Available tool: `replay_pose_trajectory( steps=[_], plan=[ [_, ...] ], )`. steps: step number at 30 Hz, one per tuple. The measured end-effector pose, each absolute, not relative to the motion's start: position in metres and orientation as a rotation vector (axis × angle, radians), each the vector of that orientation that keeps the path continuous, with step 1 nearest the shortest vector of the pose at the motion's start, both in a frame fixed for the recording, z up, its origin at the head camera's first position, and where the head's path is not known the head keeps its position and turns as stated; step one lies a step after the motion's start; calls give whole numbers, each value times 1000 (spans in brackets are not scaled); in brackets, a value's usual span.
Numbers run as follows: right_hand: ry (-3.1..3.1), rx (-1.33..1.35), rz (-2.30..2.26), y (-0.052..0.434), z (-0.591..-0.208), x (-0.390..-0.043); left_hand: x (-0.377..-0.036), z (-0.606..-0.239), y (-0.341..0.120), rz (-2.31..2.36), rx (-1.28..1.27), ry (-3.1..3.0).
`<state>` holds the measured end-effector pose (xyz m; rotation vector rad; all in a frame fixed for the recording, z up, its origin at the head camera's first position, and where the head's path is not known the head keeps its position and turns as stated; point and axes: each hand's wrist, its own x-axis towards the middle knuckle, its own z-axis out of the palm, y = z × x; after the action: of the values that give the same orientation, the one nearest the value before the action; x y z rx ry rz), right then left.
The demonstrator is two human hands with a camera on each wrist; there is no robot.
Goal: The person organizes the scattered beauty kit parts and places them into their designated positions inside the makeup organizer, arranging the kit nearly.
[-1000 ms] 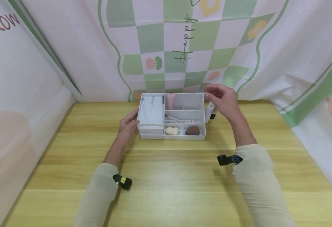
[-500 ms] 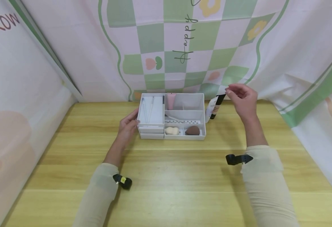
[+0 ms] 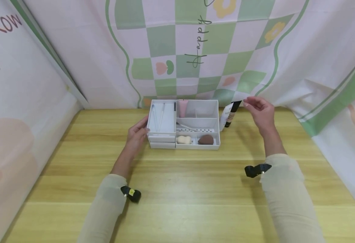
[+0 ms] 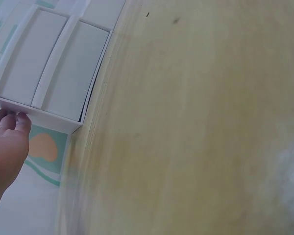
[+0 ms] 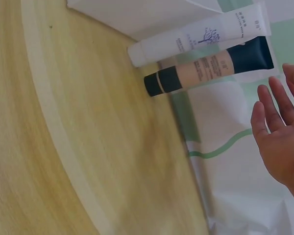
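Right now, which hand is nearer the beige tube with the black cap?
Right. The right hand hovers just right of the beige tube; the left hand rests across the organizer.

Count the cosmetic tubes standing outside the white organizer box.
2: a white plastic tube leaning against the box's right wall, and a beige tube with black ends beside it, near the right hand. None looks hidden.

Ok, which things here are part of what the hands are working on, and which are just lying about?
In hand:
white organizer box, touched by the left hand
beige tube with black ends and white tube, nearest the open right hand

Lying about:
pink tube
two sponges
wooden table
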<state>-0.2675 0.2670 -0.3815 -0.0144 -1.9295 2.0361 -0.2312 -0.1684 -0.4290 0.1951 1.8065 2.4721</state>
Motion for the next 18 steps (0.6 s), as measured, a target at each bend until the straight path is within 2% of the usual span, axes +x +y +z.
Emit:
replay_pose_trajectory(
  steps=[8,18],
  plan=[
    [-2061,99,2088,271,-389,-271,-231,-429,-169,2481,203,1782],
    [-2293,91,1950,273,-395,-281,-230,-429,-169,2472,235,1795]
  ],
)
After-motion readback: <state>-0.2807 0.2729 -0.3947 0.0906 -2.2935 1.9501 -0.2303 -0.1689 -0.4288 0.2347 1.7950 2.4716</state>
